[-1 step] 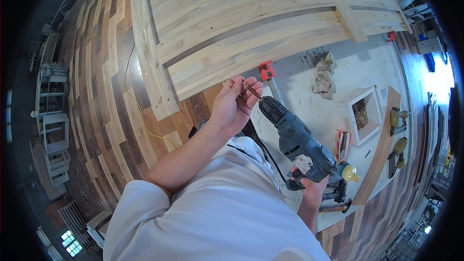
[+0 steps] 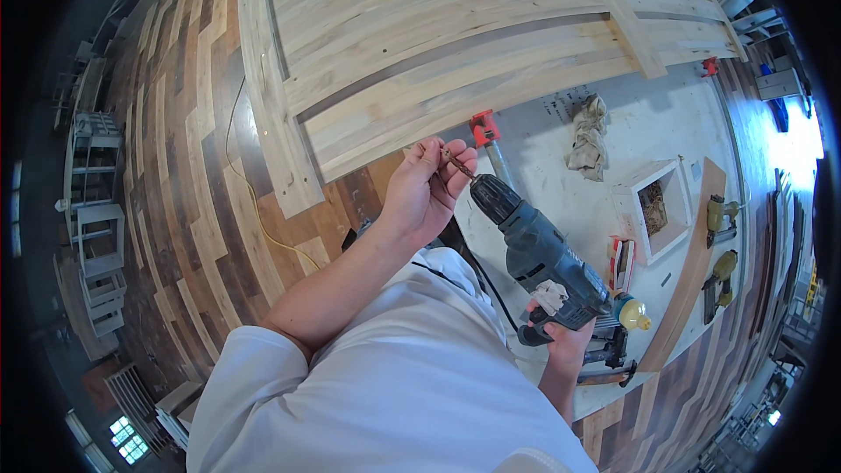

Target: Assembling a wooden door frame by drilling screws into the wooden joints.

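My right hand (image 2: 569,342) grips the handle of a dark grey-blue power drill (image 2: 545,254), which points up and to the left. A brownish drill bit (image 2: 457,160) sticks out of its black chuck (image 2: 495,199). My left hand (image 2: 423,188) has its fingers closed round the bit near the tip, so part of it is hidden. A whitish crumpled wrap or tape (image 2: 550,297) covers part of the drill by my right hand. Beyond my hands lies a large panel of pale wooden boards (image 2: 455,44), with a red clamp (image 2: 484,127) at its near edge.
On the white worktop (image 2: 534,149) are a crumpled cloth (image 2: 588,136), a white open box (image 2: 632,219) with small brown bits inside, a bottle with a yellow top (image 2: 632,312) and nail guns (image 2: 721,217) by a curved board (image 2: 688,285). A yellow cord (image 2: 257,201) crosses the plank floor.
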Demonstrator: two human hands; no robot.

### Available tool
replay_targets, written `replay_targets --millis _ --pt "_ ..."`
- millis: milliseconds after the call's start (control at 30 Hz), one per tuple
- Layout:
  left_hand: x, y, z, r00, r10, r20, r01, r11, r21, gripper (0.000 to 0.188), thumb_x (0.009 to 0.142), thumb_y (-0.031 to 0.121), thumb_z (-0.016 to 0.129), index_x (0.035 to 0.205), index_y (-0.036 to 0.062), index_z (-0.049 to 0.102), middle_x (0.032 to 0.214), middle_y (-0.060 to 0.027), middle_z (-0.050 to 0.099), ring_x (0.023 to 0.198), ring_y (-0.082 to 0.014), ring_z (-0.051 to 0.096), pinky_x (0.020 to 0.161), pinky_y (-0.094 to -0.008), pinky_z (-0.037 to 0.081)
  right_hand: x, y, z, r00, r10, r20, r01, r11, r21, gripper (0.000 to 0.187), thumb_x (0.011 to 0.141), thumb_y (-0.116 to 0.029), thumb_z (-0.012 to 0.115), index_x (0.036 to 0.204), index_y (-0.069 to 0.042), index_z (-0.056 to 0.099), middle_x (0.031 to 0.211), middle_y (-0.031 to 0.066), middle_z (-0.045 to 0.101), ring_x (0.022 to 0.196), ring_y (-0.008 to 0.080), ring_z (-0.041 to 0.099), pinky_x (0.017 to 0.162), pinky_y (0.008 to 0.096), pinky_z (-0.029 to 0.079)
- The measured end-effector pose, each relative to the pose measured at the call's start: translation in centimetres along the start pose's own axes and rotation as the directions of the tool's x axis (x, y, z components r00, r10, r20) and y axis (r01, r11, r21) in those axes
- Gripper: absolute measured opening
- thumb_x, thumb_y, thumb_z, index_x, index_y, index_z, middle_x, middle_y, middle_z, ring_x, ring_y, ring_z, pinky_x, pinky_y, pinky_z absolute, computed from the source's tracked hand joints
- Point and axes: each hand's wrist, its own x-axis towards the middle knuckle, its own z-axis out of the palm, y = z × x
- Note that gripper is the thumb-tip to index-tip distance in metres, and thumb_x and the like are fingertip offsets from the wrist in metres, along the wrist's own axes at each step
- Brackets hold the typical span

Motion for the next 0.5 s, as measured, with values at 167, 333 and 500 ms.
replay_targets --millis 167,333,500 --pt "-0.1 0.4 -0.1 0.994 0.034 0.105 -0.036 0.999 0.021 0.017 0.102 0.019 0.040 0.102 0.0073 0.052 0.101 -0.0109 0.065 0.095 -0.0243 0.067 0.081 -0.0309 0.058 0.1 -0.1 0.6 1.000 0.012 -0.013 -0.012 1.000 0.007 0.066 0.061 0.000 0.074 0.122 0.006 0.049 0.099 0.0193 0.065 0.083 0.0295 0.068 0.059 0.0340 0.059" --pt "0.1 1.2 -0.3 0.984 0.090 0.156 -0.130 0.955 0.267 0.013 0.102 0.018 0.043 0.103 0.0064 0.049 0.099 -0.0138 0.065 0.094 -0.0250 0.067 0.078 -0.0317 0.059 0.0 0.2 0.7 0.998 0.055 -0.041 -0.053 0.997 0.054 0.067 0.059 -0.004 0.074 0.119 0.008 0.048 0.093 0.0207 0.064 0.080 0.0322 0.067 0.055 0.0352 0.059" --pt "0.6 2.3 0.4 0.992 0.101 0.079 -0.129 0.786 0.605 0.012 0.101 0.017 0.044 0.102 0.0057 0.048 0.097 -0.0164 0.066 0.091 -0.0248 0.068 0.075 -0.0316 0.060 0.2 -0.1 -0.8 0.999 0.039 0.004 -0.039 0.999 -0.028 0.064 0.062 0.005 0.072 0.123 0.005 0.051 0.104 0.0196 0.064 0.088 0.0284 0.068 0.066 0.0370 0.060"
